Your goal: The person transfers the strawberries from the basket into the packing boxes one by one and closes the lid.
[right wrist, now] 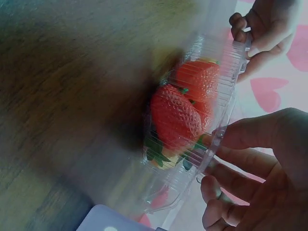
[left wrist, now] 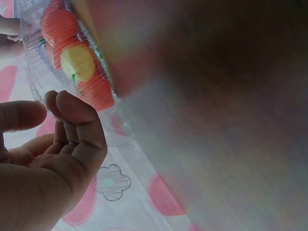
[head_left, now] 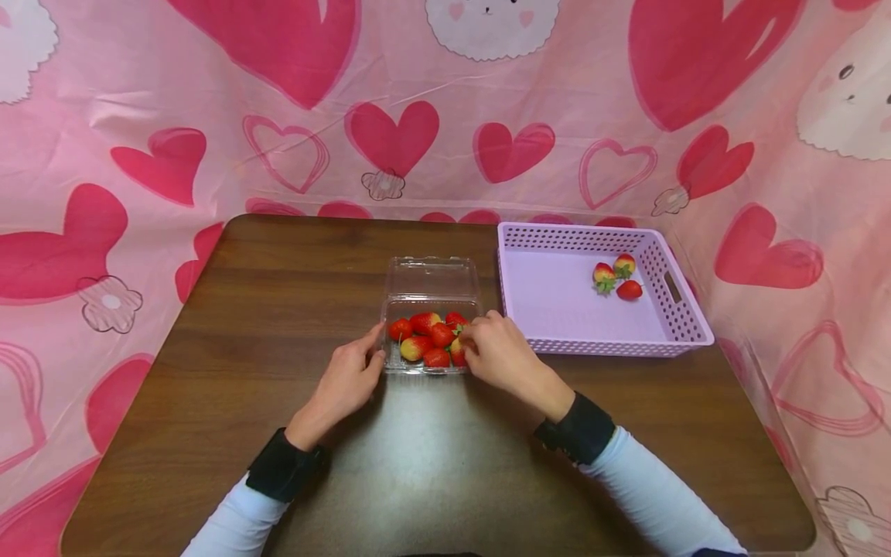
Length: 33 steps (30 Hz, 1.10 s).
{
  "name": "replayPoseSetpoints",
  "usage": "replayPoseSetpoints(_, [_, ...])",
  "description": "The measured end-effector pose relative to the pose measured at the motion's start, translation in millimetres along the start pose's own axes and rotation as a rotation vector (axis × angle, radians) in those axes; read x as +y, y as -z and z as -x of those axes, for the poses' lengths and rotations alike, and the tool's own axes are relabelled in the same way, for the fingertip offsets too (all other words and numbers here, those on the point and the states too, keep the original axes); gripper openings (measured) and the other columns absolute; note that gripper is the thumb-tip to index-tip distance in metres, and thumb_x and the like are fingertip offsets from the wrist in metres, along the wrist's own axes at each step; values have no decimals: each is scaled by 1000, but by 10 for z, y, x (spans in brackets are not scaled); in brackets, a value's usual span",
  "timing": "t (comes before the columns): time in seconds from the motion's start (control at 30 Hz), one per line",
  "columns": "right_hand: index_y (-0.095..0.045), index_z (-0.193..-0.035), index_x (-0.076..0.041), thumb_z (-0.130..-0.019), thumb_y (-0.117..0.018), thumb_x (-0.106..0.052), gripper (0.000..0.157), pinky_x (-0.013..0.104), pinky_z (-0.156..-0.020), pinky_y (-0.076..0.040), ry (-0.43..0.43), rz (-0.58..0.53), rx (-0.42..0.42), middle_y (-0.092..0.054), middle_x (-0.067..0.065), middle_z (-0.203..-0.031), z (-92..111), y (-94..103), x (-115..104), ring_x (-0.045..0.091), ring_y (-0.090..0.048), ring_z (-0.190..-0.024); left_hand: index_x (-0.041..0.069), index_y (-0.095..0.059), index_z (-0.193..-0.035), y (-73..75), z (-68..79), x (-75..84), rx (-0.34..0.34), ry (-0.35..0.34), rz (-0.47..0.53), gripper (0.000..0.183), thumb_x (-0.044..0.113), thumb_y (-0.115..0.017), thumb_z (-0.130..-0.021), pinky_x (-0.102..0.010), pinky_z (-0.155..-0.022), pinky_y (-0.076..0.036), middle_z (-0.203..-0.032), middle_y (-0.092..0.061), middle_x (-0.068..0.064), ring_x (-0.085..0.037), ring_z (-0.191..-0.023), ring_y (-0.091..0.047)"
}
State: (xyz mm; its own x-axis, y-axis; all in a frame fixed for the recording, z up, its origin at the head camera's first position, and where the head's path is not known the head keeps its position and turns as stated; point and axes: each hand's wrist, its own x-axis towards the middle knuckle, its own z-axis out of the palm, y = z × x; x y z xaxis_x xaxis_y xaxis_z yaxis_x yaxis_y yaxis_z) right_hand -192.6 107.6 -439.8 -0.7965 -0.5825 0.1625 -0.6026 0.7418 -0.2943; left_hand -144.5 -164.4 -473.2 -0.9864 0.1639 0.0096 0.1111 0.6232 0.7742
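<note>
A clear plastic clamshell box (head_left: 431,372) lies on the table with its lid (head_left: 431,278) folded back. Inside are several red strawberries (head_left: 442,335), some with pale yellow patches and green leaves. My left hand (head_left: 351,371) pinches the box's left edge between thumb and fingers, as the right wrist view also shows. At the opposite side, my right hand (head_left: 497,348) reaches over the rim, its thumb and fingers bent round a strawberry (head_left: 457,353) at the right end. Its fingertips are partly hidden by the hand and by the box wall.
A lilac perforated basket (head_left: 557,309) stands to the right of the box, holding three strawberries (head_left: 629,290) near its right side. Brown wood-grain table (head_left: 292,271) surrounds both. A pink heart-patterned cloth (head_left: 278,77) hangs behind and at the sides.
</note>
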Motion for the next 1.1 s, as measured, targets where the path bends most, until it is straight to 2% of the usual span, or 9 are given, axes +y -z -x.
replayPoseSetpoints(0.43, [-82,-103,-4,-89,-78,-8,16,38,-75,-50,-61,-74,53,-76,7,-97,-28,108,83,25,-59,-85,-4,-45,-156,-4,-1,10,16,-7,-21,55,9,-59,-104,-31,-51,-40,-76,-52,-5,-18,-56,-46])
replayPoseSetpoints(0.67, [-81,-99,-5,-89,-76,-8,12,41,-75,-50,-52,-59,75,-74,5,-93,-22,157,115,26,-61,-86,-3,-44,-158,-8,-6,-6,-9,19,11,55,8,-56,-105,-31,-49,-43,-78,-55,-6,-17,-51,-51])
replayPoseSetpoints(0.87, [-81,-98,-5,-89,-74,-7,11,46,-78,-51,-48,-52,93,-74,6,-92,-38,211,159,29,-63,-87,-2,-44,-158,-14,-8,-13,-3,9,6,55,8,-56,-105,-31,-50,-43,-77,-55,-6,-18,-52,-50])
replayPoseSetpoints(1.1, [-79,-104,-4,-91,-74,-10,15,46,-77,-51,-106,-56,105,-74,8,-94,-61,380,226,30,-61,-86,-3,-45,-157,-14,-7,-8,14,-6,-1,55,8,-57,-105,-31,-50,-42,-77,-55,-5,-17,-53,-49])
